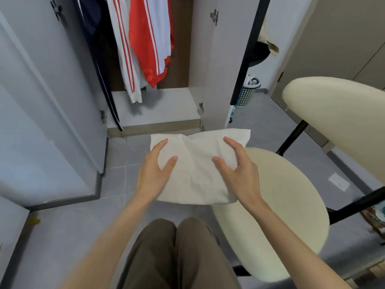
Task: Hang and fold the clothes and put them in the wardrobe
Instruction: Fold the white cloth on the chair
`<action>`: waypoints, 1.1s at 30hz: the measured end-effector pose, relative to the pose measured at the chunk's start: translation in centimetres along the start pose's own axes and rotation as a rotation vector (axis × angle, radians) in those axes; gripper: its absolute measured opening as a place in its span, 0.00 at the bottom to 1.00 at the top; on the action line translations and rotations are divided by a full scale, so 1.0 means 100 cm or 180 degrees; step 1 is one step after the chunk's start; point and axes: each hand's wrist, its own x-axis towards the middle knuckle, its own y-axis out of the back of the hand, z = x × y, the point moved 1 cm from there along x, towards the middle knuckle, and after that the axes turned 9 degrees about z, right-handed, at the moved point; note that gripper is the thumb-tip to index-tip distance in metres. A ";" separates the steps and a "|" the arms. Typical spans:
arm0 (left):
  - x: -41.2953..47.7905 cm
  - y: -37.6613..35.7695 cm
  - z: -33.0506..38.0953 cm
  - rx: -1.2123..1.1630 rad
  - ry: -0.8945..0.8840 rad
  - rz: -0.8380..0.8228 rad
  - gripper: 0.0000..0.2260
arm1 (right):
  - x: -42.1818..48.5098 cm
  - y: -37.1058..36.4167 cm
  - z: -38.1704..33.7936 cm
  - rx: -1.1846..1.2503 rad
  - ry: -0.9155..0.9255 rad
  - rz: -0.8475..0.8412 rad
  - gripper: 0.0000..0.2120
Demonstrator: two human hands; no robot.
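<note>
Left hand and right hand grip the folded white garment by its sides, thumbs spread on top. It is held above the floor, its right edge over the cream chair, before the open wardrobe.

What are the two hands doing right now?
Left hand: holds the cloth.
Right hand: holds the cloth too.

Grey tiled floor; cream padded chair at right; blue mesh basket behind
</note>
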 end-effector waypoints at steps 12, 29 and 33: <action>0.167 0.043 0.014 0.0108 0.0460 -0.0102 0.20 | 0.145 -0.085 -0.082 -0.0171 -0.0057 -0.0450 0.21; 0.371 0.293 0.354 0.0367 -0.0444 0.0344 0.17 | 0.352 0.029 -0.456 0.0244 0.0479 -0.0153 0.21; 0.412 0.328 0.402 0.0298 -0.0753 0.0509 0.17 | 0.390 0.041 -0.514 0.0383 0.0755 0.0097 0.20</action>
